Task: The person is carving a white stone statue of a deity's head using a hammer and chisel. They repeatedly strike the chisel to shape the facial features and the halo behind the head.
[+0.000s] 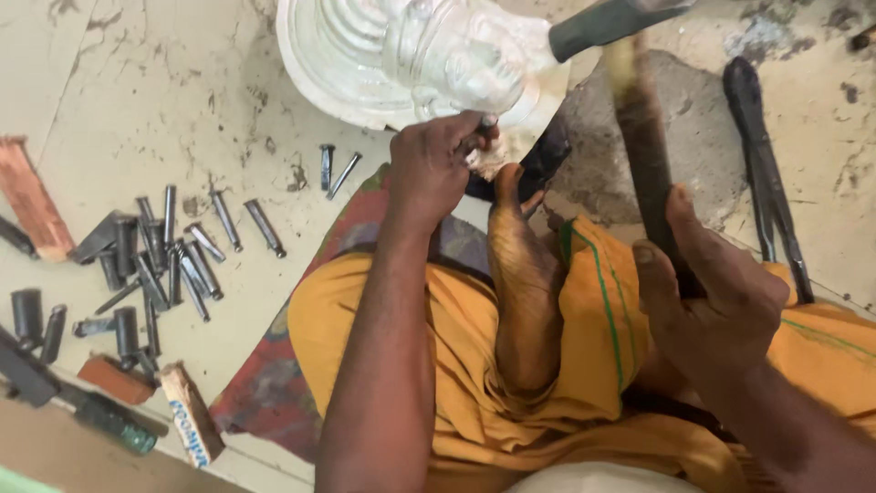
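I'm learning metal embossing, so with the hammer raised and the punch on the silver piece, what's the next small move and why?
Probably bring the hammer down onto the punch: the left hand holds it against the silver relief, and the right hand has the hammer lifted above it.

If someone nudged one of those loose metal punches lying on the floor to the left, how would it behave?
The metal punches look like solid round rods, so probably heavy for their size and rigid. Lying flat on the smooth floor, one would likely roll sideways when nudged. Bare metal may feel slippery.
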